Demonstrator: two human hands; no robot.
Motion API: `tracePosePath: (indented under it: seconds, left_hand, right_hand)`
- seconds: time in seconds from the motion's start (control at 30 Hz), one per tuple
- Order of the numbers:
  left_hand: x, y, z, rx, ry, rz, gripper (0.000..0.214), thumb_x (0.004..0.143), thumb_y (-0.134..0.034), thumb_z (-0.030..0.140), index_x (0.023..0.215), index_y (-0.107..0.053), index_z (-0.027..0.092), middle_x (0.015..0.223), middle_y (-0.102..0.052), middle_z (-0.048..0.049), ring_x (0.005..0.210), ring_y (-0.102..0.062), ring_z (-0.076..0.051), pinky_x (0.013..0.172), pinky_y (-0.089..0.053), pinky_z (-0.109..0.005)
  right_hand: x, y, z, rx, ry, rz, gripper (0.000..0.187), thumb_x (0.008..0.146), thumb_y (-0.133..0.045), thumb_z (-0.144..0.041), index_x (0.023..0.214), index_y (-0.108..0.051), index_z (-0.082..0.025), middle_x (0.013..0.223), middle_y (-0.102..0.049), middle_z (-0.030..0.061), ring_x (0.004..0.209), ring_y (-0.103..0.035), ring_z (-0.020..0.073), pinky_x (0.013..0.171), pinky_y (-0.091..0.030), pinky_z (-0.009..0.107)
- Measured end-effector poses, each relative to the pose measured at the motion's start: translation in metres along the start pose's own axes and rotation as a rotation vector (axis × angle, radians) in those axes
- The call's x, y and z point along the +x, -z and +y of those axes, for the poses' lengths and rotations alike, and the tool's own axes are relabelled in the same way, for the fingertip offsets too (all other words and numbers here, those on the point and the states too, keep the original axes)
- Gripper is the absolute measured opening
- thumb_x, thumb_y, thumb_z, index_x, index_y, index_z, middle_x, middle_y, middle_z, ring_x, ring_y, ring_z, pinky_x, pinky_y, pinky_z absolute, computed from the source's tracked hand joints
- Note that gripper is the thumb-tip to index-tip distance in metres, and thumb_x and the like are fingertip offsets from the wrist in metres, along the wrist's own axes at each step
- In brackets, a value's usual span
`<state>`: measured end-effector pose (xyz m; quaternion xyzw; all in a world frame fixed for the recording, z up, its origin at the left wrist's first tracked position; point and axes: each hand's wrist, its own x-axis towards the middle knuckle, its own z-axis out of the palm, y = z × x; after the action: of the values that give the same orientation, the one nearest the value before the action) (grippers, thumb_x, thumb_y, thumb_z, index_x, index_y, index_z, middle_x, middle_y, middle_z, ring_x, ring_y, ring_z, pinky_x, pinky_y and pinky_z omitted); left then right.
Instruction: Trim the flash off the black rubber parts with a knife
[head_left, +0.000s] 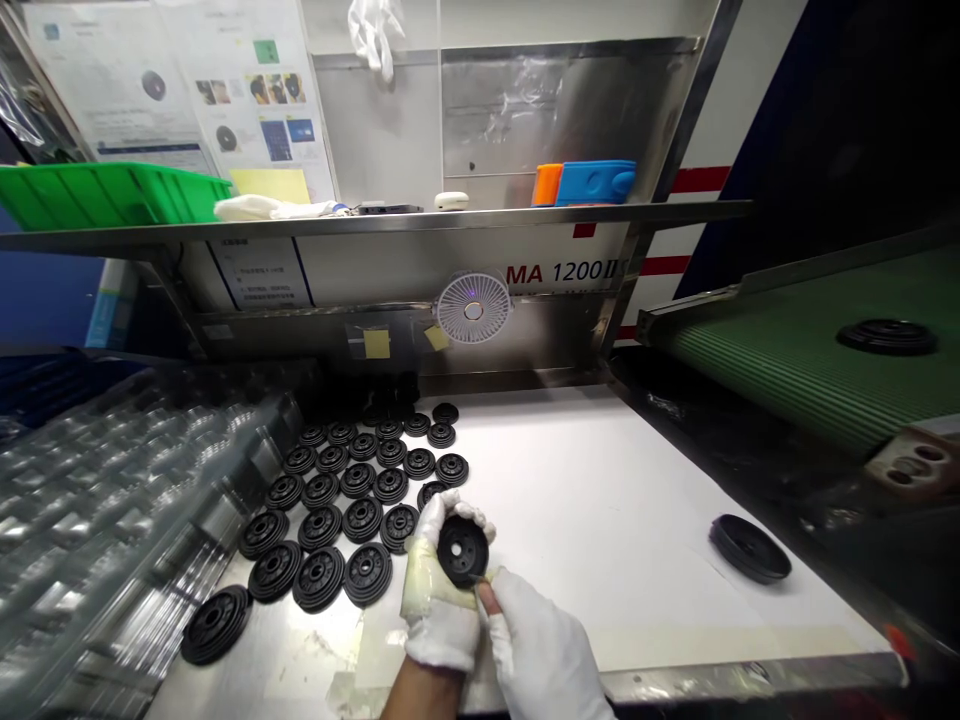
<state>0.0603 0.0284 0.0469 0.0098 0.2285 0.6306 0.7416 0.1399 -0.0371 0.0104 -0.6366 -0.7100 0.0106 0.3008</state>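
Note:
My left hand (pixel 439 590), in a white glove, is closed around a small black round disc part (pixel 462 550) and holds it tilted up over the white table top (pixel 600 500). My right hand (pixel 536 645), also gloved, sits just below and right of it, with a bare fingertip (pixel 487 598) pressed at the disc's lower rim. What that hand holds, if anything, I cannot make out. Several matching black discs (pixel 352 500) lie in rows on the table just left of my hands.
A stack of clear plastic trays (pixel 112 510) fills the left side. One black disc (pixel 750 548) lies alone at the table's right edge. Another disc (pixel 886 336) rides on the green conveyor belt (pixel 810 370). A small white fan (pixel 473 308) hangs under the metal shelf (pixel 375 225).

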Motion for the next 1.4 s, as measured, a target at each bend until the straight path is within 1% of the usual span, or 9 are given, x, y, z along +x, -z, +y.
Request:
tracePosePath:
  seconds: [0.1,0.23,0.37,0.57,0.8,0.93,1.1,1.27,1.4]
  left_hand:
    - [-0.002,0.006,0.002,0.047,-0.066,-0.037,0.01,0.073,-0.058,0.017,0.084,-0.059,0.016,0.073,-0.057,-0.0023,0.07,-0.057,-0.014,0.069,-0.049,-0.029]
    - [-0.008,0.013,0.012,0.171,0.144,-0.149,0.019,0.075,-0.052,0.021,0.09,-0.06,0.013,0.082,-0.06,-0.011,0.085,-0.058,-0.026,0.073,-0.048,-0.041]
    - [-0.005,0.009,0.013,0.097,0.127,-0.098,0.007,0.073,-0.055,0.019,0.076,-0.059,0.014,0.066,-0.056,-0.0043,0.062,-0.055,-0.015,0.059,-0.047,-0.029]
    - [0.001,0.0,0.01,-0.008,0.078,0.033,0.003,0.072,-0.059,0.012,0.074,-0.057,0.014,0.065,-0.053,-0.0007,0.06,-0.053,-0.011,0.06,-0.047,-0.025]
    - [-0.007,0.011,0.017,0.115,0.168,-0.123,0.018,0.073,-0.052,0.017,0.089,-0.058,0.013,0.074,-0.057,-0.0075,0.075,-0.057,-0.022,0.063,-0.049,-0.037]
    - [0.001,0.011,0.011,0.039,0.139,-0.054,0.009,0.073,-0.056,0.015,0.082,-0.058,0.014,0.065,-0.053,-0.0027,0.061,-0.053,-0.014,0.058,-0.047,-0.028]
    - [0.005,0.01,0.003,-0.04,0.014,-0.036,0.01,0.072,-0.058,0.012,0.081,-0.058,0.015,0.068,-0.054,-0.0011,0.065,-0.055,-0.011,0.067,-0.048,-0.028]
    - [-0.005,0.013,0.008,0.076,0.152,-0.087,0.025,0.073,-0.052,0.018,0.097,-0.058,0.013,0.081,-0.059,-0.0104,0.082,-0.058,-0.026,0.064,-0.049,-0.039]
    - [-0.004,0.013,0.008,0.035,0.139,-0.054,0.015,0.072,-0.055,0.014,0.087,-0.058,0.014,0.067,-0.055,-0.004,0.064,-0.055,-0.016,0.06,-0.048,-0.032]
  right_hand:
    - [-0.001,-0.003,-0.001,-0.029,0.037,0.0,0.028,0.09,-0.028,-0.03,0.073,-0.049,-0.025,0.058,-0.058,-0.0022,0.052,-0.057,0.0189,0.046,-0.033,0.029]
    - [0.001,0.003,0.006,0.039,-0.011,-0.052,0.024,0.089,-0.03,-0.028,0.079,-0.051,-0.025,0.066,-0.061,-0.0008,0.057,-0.058,0.0187,0.05,-0.036,0.028]
    - [0.003,0.009,0.007,0.07,-0.071,-0.097,0.021,0.088,-0.032,-0.026,0.086,-0.053,-0.025,0.072,-0.062,-0.0002,0.062,-0.059,0.0183,0.053,-0.038,0.027]
    - [-0.001,-0.003,-0.005,-0.006,0.033,-0.007,0.025,0.089,-0.031,-0.028,0.075,-0.051,-0.025,0.062,-0.06,-0.002,0.053,-0.057,0.0171,0.047,-0.032,0.028]
    - [0.001,0.0,0.007,0.054,-0.009,-0.043,0.021,0.088,-0.032,-0.026,0.083,-0.052,-0.025,0.068,-0.062,-0.0016,0.057,-0.058,0.0174,0.049,-0.035,0.027]
    - [0.001,0.003,0.008,0.014,-0.046,-0.047,0.021,0.088,-0.032,-0.027,0.082,-0.051,-0.026,0.067,-0.061,-0.0018,0.057,-0.058,0.018,0.049,-0.035,0.027]
    - [-0.002,-0.003,-0.002,-0.001,0.03,0.016,0.026,0.09,-0.029,-0.029,0.072,-0.049,-0.025,0.059,-0.058,-0.003,0.051,-0.056,0.0163,0.046,-0.031,0.027]
    - [-0.001,0.001,0.007,0.02,0.019,-0.012,0.023,0.088,-0.031,-0.027,0.077,-0.051,-0.025,0.064,-0.061,-0.0016,0.054,-0.057,0.0169,0.048,-0.034,0.027]
    - [-0.001,0.004,0.014,0.013,-0.013,-0.011,0.021,0.088,-0.032,-0.026,0.085,-0.053,-0.025,0.067,-0.062,-0.0013,0.056,-0.058,0.0175,0.049,-0.036,0.026]
